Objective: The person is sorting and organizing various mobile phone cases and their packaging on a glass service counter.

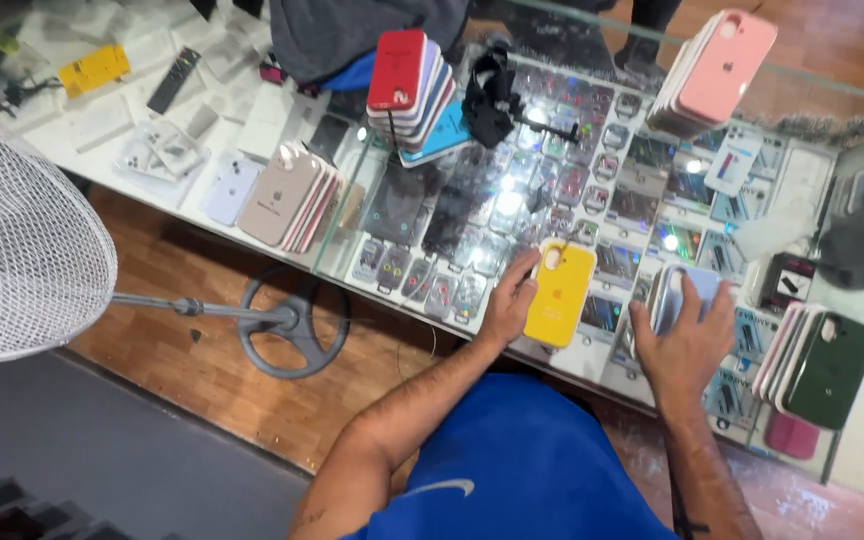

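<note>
A yellow phone case (559, 293) is held at its edge by the left hand (508, 303) on the glass surface (472, 215). Just beside it, a stack of pale blue phone cases (674, 292) is gripped by the right hand (690, 340).

Lighting: bright, even, from overhead — no hard shadows on the glass bench (252, 240). Glare: several white hot spots on the glass top, strongest near centre and at the far right; reflections wash out the packaged items below. Top-left of the bench is overexposed, detail lost in white. Floor (202, 370) under the bench is dimmer, w/ a soft shadow beside the fan base (292, 325). Sharpness: moderate; yellow case (559, 293) and both hands read clearly, small items under glass are smeared. Distortion: wide-angle lens — bench edges bow and lean toward the corners. Fan grille (22, 240) at left edge is slightly soft, bright white.
</note>
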